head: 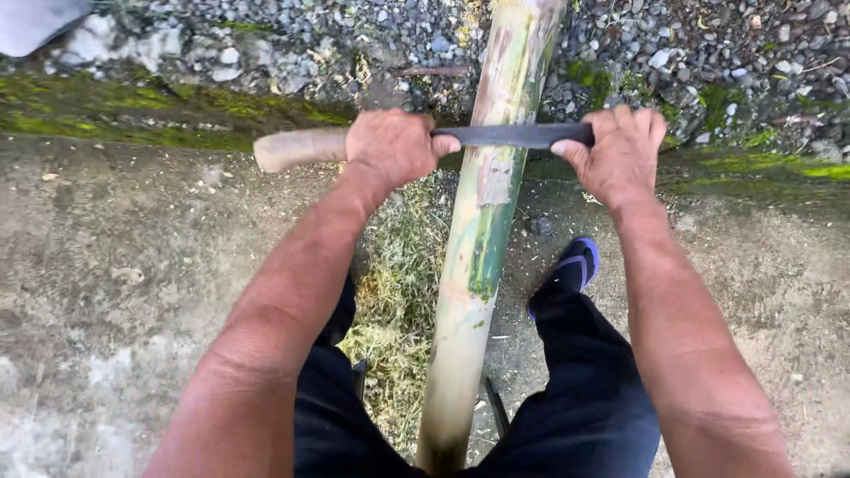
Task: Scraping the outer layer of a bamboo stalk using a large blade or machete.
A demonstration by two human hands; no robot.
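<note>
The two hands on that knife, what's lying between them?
In the head view, the dark blade bridges the left hand and right hand, and under it the bamboo pole runs lengthwise, crossed by the blade.

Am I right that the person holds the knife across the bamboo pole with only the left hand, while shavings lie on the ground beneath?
Not quite: both hands hold the knife. The head view shows the left hand on the wooden handle and the right hand on the blade's far end, across the bamboo pole, with shavings beneath.
</note>
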